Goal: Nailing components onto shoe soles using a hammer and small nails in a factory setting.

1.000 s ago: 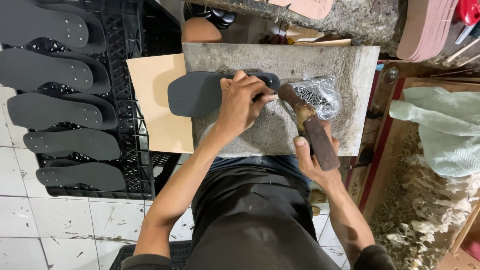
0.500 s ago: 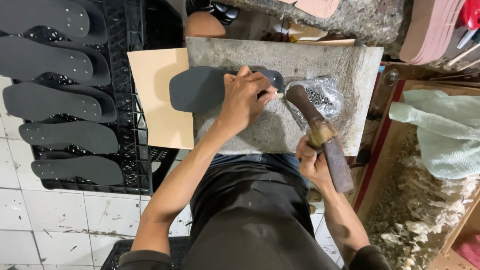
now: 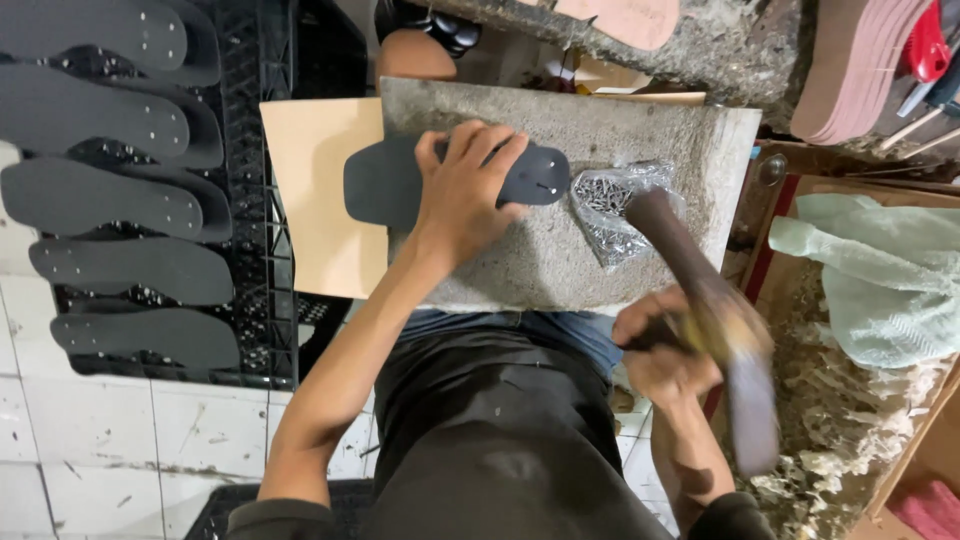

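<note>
A shoemaking workshop: dark cut soles (image 3: 120, 200) stacked on a black crate (image 3: 262, 130), a stone work block (image 3: 640, 140), scattered scraps (image 3: 850, 440).
</note>
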